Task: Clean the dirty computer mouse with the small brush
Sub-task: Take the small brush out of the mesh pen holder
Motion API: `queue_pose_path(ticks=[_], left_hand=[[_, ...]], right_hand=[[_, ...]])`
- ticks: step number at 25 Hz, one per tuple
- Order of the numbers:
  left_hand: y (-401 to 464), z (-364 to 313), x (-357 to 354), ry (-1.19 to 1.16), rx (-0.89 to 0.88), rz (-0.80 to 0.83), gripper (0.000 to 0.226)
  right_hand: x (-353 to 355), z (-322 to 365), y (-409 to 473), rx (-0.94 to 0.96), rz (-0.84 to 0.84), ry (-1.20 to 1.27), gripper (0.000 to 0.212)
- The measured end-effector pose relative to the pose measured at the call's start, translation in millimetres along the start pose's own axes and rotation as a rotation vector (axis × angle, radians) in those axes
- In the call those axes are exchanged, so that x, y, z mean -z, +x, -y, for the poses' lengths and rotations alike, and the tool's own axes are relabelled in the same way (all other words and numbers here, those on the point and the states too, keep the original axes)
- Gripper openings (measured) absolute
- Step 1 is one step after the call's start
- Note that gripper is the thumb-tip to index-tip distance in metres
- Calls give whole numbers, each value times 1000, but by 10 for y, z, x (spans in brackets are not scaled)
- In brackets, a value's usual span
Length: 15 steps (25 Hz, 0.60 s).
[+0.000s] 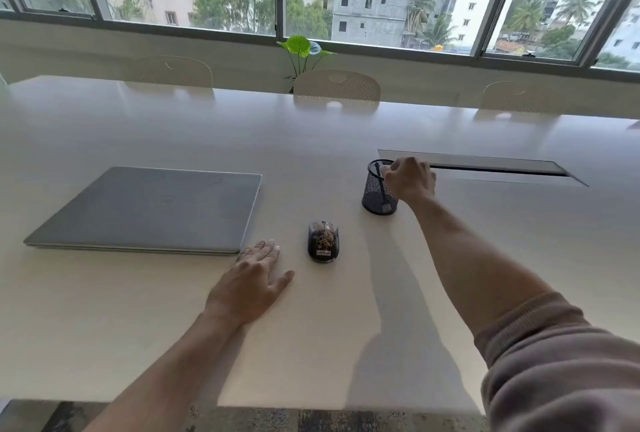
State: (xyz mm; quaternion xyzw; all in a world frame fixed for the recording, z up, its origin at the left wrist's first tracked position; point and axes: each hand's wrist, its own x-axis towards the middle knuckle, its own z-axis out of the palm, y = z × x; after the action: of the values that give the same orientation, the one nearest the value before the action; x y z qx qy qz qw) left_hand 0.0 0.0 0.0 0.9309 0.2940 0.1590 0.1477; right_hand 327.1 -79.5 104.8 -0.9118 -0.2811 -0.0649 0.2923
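The mouse [323,241] lies just beside the left hand [254,277]'s flat, loosely spread fingers [266,248].

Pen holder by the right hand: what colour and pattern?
Black wire mesh pen holder, see-through, seen in the head view.

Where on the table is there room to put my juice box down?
Bare table stretches from the laptop to the far chairs. More lies right of the mesh cup, below the slot. It is crowded around the mouse: the left hand rests beside it, and the right hand is at the cup.
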Motion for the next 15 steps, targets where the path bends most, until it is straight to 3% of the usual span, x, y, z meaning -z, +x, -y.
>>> queue_pose_path(ticks=[5,11,15], left_hand=[[28,3,-20,5,-28,-33,70],[14,-22,-3,-5,-35,-68,67],[11,-30,11,-7,-40,-68,66]], right_hand=[[-51,-29,172,-222,164,81,28],[-116,-56,379,-279,283,104,34],[-158,-29,450,-275,297,28,27]])
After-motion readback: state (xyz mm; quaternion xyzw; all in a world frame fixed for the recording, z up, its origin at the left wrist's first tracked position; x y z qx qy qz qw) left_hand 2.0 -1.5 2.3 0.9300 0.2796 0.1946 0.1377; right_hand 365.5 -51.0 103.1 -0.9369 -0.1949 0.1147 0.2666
